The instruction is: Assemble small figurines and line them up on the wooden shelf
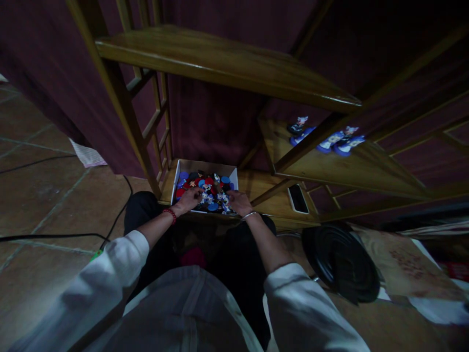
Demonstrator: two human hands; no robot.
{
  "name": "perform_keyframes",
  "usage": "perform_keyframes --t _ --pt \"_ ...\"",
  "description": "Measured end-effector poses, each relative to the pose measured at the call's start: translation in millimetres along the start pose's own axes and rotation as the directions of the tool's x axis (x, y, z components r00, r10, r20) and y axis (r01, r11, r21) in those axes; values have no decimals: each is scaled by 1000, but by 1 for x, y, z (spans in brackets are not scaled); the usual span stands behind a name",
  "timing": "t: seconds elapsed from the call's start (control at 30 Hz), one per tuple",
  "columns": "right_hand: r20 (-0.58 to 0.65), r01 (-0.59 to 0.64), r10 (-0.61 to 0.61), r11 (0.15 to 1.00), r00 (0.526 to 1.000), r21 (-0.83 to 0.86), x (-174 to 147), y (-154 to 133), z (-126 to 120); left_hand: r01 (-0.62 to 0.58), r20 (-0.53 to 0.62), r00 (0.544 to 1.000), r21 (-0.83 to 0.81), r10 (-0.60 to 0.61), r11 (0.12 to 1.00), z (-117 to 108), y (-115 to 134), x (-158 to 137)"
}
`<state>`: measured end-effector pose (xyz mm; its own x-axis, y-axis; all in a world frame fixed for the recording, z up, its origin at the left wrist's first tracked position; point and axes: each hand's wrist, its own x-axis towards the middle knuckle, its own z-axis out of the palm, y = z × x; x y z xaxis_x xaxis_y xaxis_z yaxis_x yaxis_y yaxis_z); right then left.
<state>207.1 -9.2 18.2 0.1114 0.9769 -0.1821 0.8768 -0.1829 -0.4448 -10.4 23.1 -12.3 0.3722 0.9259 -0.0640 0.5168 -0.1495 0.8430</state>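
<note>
A white open box (pixel 177 182) sits on the low wooden shelf between my knees. Small figurines (pixel 210 198) fill it, white and blue ones at the front, with red, blue, purple and black round pieces among them. My left hand (pixel 191 199), with a red bead bracelet, reaches over the box's left front part. Its fingers are pinched together beside a white and blue figurine. Over the right front corner is my right hand (pixel 239 201), a bangle on its wrist. Its fingers are curled in at the figurines; what lies between its fingertips is too dim to make out.
Several figurines (pixel 334 141) stand on a raised wooden shelf (pixel 318 171) at the right. A phone (pixel 298 199) lies on the lower shelf. An upper board (pixel 220 56) overhangs the box. A black coiled item (pixel 340 261) lies at right, and cables (pixel 54 235) cross the left floor.
</note>
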Motion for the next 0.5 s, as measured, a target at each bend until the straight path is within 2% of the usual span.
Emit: perform_keyframes --t 0.1,0.2,0.33,0.43,0.5 --pt "57 26 -21 996 998 -85 5 -4 1 -4 -4 1000 -7 4 1000 0 0 -1" --pt "68 -6 12 995 998 -98 8 -6 3 -9 -10 1000 -19 8 1000 1 0 -1" --pt "73 -94 88 991 993 91 10 -6 4 -26 -18 1000 -19 26 999 1 1 -2" --pt "119 -180 151 936 981 301 7 -5 3 -29 -15 999 -11 28 1000 1 1 -2" --pt "148 -203 157 902 976 380 4 -4 2 -28 -16 999 -1 28 1000 1 0 -2"
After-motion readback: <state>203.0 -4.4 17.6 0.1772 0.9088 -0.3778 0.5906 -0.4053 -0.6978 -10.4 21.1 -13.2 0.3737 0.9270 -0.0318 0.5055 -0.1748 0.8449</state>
